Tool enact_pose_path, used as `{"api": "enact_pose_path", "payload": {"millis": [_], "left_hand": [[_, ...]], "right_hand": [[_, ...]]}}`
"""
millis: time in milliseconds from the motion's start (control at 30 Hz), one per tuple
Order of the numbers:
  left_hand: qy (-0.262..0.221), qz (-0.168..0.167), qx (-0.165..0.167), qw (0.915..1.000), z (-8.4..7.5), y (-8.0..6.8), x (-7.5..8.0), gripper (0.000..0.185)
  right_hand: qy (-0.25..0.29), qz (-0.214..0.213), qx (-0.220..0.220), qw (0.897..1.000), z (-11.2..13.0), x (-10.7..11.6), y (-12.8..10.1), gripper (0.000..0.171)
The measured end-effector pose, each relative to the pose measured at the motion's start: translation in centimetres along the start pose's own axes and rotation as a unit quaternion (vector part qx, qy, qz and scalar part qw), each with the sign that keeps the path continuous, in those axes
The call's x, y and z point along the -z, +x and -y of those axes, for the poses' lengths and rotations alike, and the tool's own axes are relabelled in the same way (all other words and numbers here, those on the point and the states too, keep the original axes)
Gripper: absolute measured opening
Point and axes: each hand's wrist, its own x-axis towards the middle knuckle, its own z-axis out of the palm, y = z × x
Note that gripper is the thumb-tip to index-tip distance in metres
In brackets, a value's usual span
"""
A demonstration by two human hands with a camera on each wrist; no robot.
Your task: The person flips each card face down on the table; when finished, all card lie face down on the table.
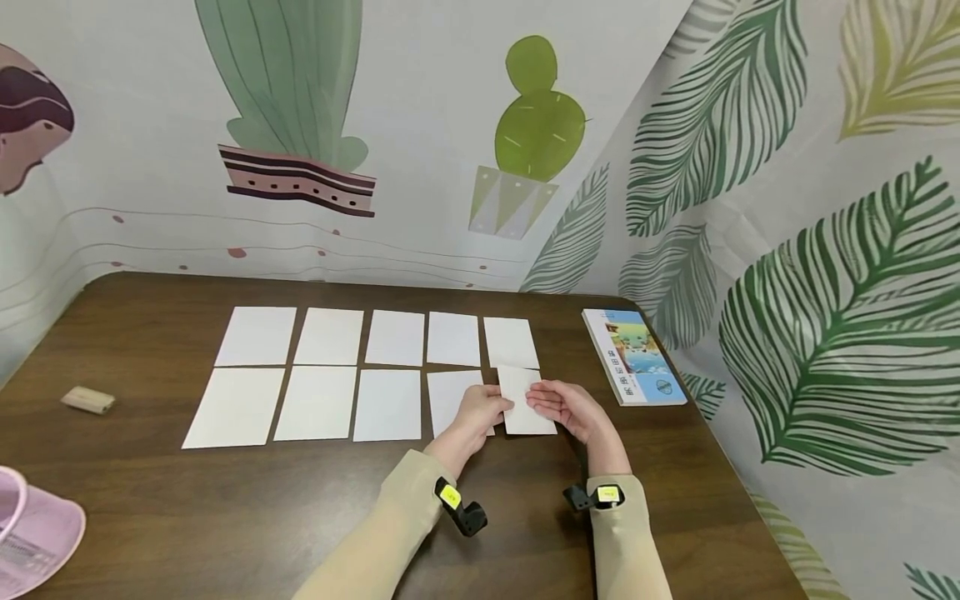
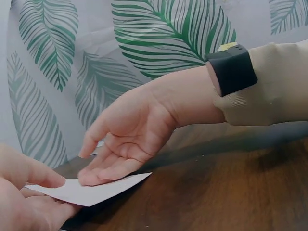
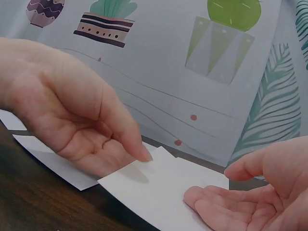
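Observation:
Two rows of white cards [image 1: 322, 371] lie on the dark wooden table [image 1: 225, 500]. At the right end of the near row one more card [image 1: 527, 422] sits askew, slightly lifted. My left hand [image 1: 491, 408] pinches its left edge, thumb on top [image 3: 137, 149] and fingers underneath. My right hand [image 1: 551, 404] is at the card's right edge, with straight fingers [image 2: 103, 173] resting on the card [image 2: 91, 192] and the thumb raised off it. In the right wrist view the card [image 3: 159, 187] overlaps the neighbouring card [image 3: 53, 161].
A thin book with a blue cover [image 1: 633, 357] lies near the table's right edge, just past the cards. A small wooden block [image 1: 88, 400] sits at the far left and a pink object [image 1: 33, 533] at the near left corner. Patterned walls close off the back and right.

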Motion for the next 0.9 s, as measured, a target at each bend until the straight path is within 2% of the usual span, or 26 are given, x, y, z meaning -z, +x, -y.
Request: {"api": "enact_pose_path", "payload": {"millis": [167,500,767,900], "left_hand": [[0.003,0.003,0.000,1.0000,-0.6,0.1,0.9,0.049],[-0.009,-0.008,-0.001,0.9999,-1.6,-0.3,2.6,0.043],[-0.033,0.016,-0.020,0.9991,-2.0,-0.6,3.7,0.042],[-0.057,0.025,-0.032,0.9975,-2.1,-0.4,5.0,0.037]], "right_hand": [[0.011,-0.003,-0.004,1.000,0.0,0.0,0.1,0.040],[0.011,-0.004,-0.001,1.000,0.0,0.3,0.2,0.044],[0.019,-0.016,0.003,1.000,0.1,0.5,0.2,0.039],[0.020,-0.025,0.014,0.999,0.6,0.3,0.2,0.035]]}}
